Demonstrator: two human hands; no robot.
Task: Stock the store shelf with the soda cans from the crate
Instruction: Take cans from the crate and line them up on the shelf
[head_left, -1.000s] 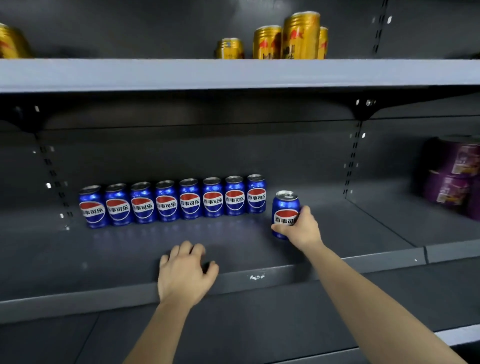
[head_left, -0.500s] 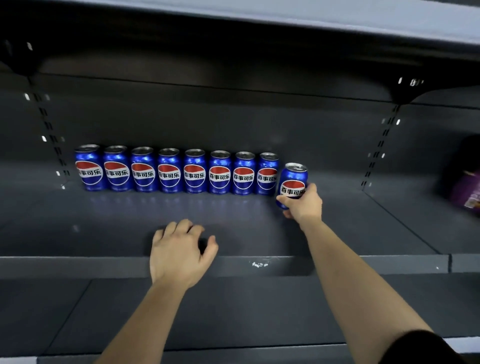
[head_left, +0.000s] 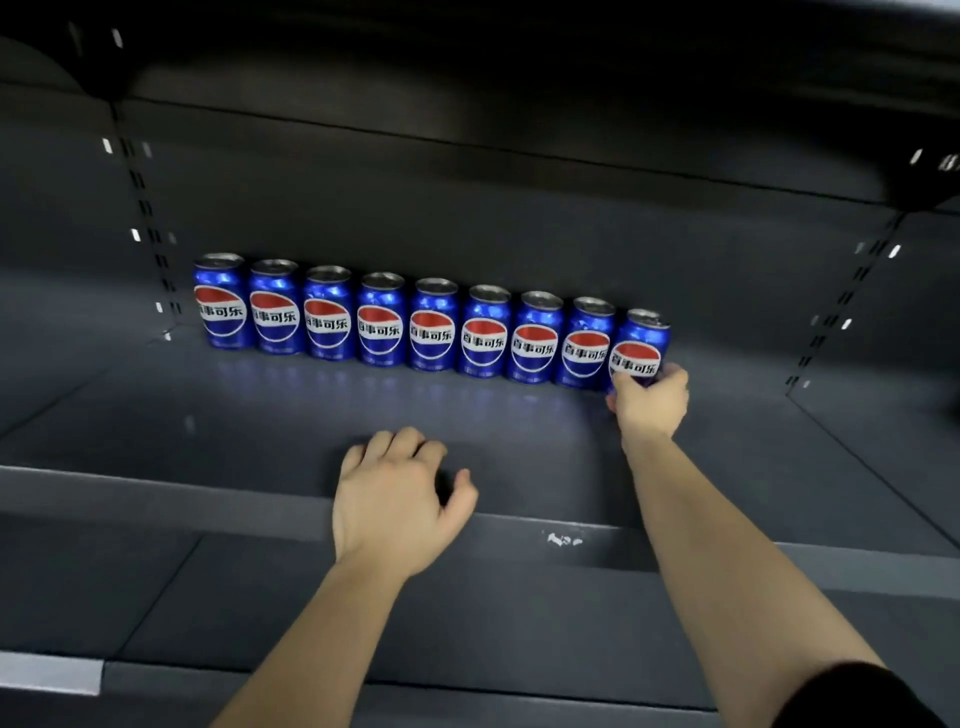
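Pushed back, the ninth can (head_left: 640, 348) reaches the three-o'clock end of the row (head_left: 431, 325), right hand (head_left: 649, 402) gripping its base. Nudge it flush, label forward; left hand (head_left: 395, 499) rests empty on the shelf (head_left: 156, 431).

Dark grey metal shelf (head_left: 156, 415), matching back panel (head_left: 467, 218) and slotted uprights (head_left: 150, 228), shadowed above.

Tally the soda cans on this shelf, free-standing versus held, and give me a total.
Free-standing blue cans: 8
Held blue can, in the right hand: 1
Total: 9
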